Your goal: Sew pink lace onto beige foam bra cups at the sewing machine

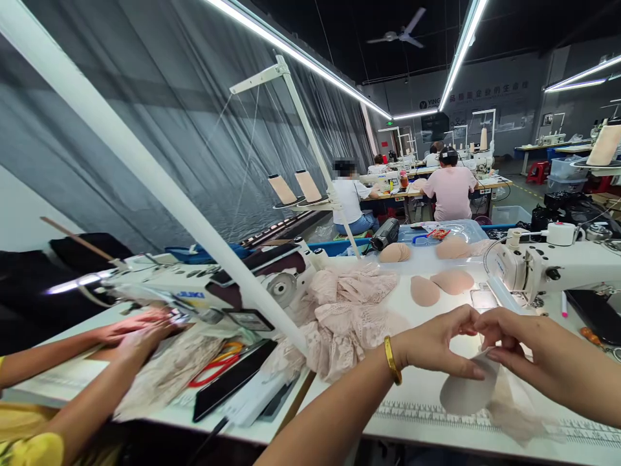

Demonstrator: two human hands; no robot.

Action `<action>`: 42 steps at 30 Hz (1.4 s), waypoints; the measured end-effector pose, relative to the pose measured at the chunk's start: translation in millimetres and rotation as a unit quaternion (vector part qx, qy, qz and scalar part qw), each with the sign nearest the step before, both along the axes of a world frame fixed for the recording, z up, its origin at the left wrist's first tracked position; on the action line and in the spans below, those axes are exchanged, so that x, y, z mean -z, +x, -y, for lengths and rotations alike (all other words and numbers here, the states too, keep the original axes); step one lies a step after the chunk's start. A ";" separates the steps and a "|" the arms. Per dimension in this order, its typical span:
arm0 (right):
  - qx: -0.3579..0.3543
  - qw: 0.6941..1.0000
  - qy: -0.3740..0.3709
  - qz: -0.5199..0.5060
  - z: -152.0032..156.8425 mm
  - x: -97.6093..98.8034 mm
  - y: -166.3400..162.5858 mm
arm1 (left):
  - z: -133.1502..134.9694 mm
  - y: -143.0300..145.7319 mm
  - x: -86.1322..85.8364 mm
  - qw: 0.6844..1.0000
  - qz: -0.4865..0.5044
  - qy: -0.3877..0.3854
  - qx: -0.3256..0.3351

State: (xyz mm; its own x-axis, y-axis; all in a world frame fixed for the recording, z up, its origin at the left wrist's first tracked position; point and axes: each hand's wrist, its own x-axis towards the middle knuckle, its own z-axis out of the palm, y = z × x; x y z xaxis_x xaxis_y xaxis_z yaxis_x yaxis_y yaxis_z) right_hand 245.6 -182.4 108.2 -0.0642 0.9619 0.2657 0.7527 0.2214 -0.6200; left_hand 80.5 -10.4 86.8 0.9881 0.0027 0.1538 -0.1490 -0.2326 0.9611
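My left hand (pixel 439 343), with a gold bangle on the wrist, and my right hand (pixel 524 346) meet over the white table (pixel 427 395). Both pinch the top edge of a beige foam cup (pixel 468 391) with sheer fabric trailing from it to the right. Fingers of both hands are closed on it. Two more beige cups (pixel 441 286) lie on the table beyond my hands. A white sewing machine (pixel 543 265) stands to the right of them.
A heap of pink lace (pixel 349 317) lies to my left. A co-worker's two hands (pixel 140 327) feed fabric at a neighbouring sewing machine (pixel 194 291), with red scissors (pixel 218 366) nearby. A white diagonal post (pixel 184 213) crosses the view. Other people sit at benches behind.
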 end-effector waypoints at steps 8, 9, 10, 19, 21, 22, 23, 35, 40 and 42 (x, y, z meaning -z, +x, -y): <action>0.042 0.995 0.031 0.080 -8.0 -7.0 18.4 | -5.5 -0.3 -3.9 0.995 -0.065 0.062 -0.048; 0.056 0.990 0.075 0.109 -9.8 -4.8 18.6 | -8.1 -1.2 -2.8 0.990 -0.049 0.097 -0.091; 0.067 0.979 0.133 0.143 -11.5 -1.3 17.5 | -10.5 -2.0 -1.6 0.980 -0.020 0.140 -0.140; -0.003 0.905 0.332 0.264 -14.4 104.5 31.9 | 0.2 -16.5 50.4 0.715 0.046 0.682 -0.143; -0.057 0.922 0.286 0.256 -12.6 126.4 47.8 | 9.5 -12.8 63.1 0.731 0.018 0.678 -0.071; -0.078 0.928 0.267 0.250 -11.6 133.6 55.2 | 12.5 -8.2 67.0 0.742 0.016 0.669 -0.043; -0.092 0.932 0.251 0.244 -11.0 138.4 61.7 | 13.5 -1.7 69.6 0.750 0.019 0.661 -0.025; -0.072 0.962 0.166 0.207 -18.3 146.7 84.5 | -32.7 59.7 86.7 0.740 -0.054 0.622 -0.250; -0.036 0.965 0.140 0.218 -16.0 152.1 91.2 | -4.6 56.2 93.6 0.763 0.084 0.638 -0.064; -0.022 0.966 0.125 0.224 -13.1 153.4 93.5 | 0.3 56.3 97.4 0.756 0.078 0.645 -0.083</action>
